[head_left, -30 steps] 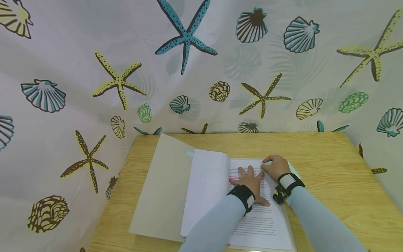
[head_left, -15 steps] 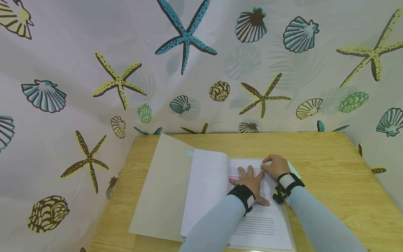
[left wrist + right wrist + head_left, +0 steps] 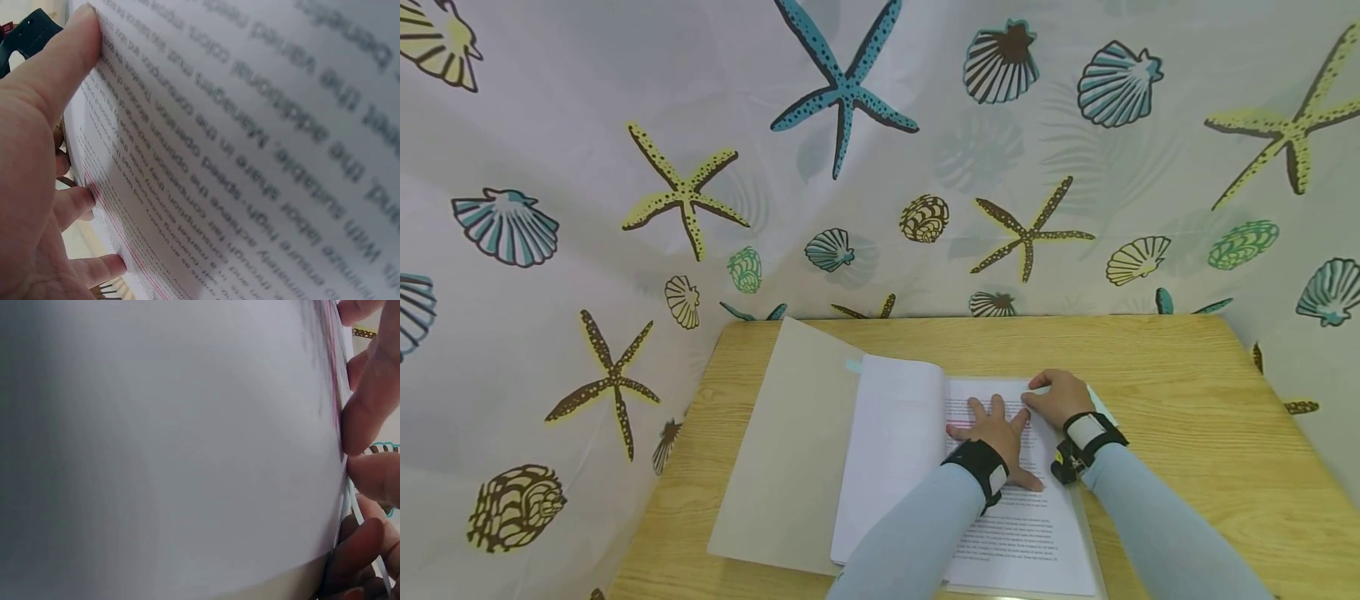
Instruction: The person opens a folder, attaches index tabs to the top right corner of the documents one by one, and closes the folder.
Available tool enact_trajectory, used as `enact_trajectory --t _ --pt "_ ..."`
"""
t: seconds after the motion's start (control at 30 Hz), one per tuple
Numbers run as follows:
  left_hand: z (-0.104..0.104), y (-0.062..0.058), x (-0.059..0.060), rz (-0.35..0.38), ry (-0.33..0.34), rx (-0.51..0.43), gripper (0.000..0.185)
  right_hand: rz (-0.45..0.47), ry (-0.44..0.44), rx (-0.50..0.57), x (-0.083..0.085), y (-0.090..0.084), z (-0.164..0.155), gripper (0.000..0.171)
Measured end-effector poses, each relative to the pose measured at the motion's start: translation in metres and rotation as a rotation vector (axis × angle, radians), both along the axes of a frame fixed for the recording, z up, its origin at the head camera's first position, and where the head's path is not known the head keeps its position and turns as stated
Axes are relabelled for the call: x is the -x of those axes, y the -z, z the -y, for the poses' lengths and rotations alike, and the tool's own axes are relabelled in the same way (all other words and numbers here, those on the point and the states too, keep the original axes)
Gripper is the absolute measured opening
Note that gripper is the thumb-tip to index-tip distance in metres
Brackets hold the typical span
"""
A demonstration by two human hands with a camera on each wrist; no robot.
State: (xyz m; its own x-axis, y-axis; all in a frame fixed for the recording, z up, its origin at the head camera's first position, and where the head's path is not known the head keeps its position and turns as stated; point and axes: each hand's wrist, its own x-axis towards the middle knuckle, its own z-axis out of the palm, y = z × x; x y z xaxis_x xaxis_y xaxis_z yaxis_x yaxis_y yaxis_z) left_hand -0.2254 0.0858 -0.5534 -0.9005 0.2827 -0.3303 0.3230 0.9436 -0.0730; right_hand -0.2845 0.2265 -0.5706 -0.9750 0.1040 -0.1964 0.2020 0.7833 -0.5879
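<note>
Your left hand [image 3: 998, 440] lay on the printed page [image 3: 1011, 542], fingers spread wide. Your right hand [image 3: 1060, 402] was nearer its far right corner, fingers curled — couldn't tell on what. Page's long axis ran from those fingertips toward you.

Upside down in the left wrist view, the right-hand page [image 3: 250, 175] of the open book [image 3: 891, 450] reads "the varied needs", "additional colors", "Managers must" and "high-speed operation"; pink lines [image 3: 958, 424] near its top edge are illegible.
</note>
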Motion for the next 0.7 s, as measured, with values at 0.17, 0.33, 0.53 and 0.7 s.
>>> enact_trajectory --t 0.17,0.33,0.53,0.7 --pt "-0.0007 0.0008 0.0021 -0.003 -0.004 0.004 0.12 -0.004 -0.009 -0.01 -0.0003 -0.0037 0.0007 0.025" --pt "-0.0015 0.0009 0.0025 -0.008 -0.006 0.0 0.119 -0.005 -0.006 -0.021 -0.0001 -0.0054 0.002 0.022" --pt "-0.0014 0.0019 0.0029 -0.011 0.006 -0.009 0.119 0.003 -0.013 -0.039 0.0035 -0.005 0.001 0.025" --pt "-0.0015 0.0004 0.0033 -0.011 0.013 -0.011 0.119 0.059 -0.011 -0.054 0.0064 -0.0081 0.0021 0.03"
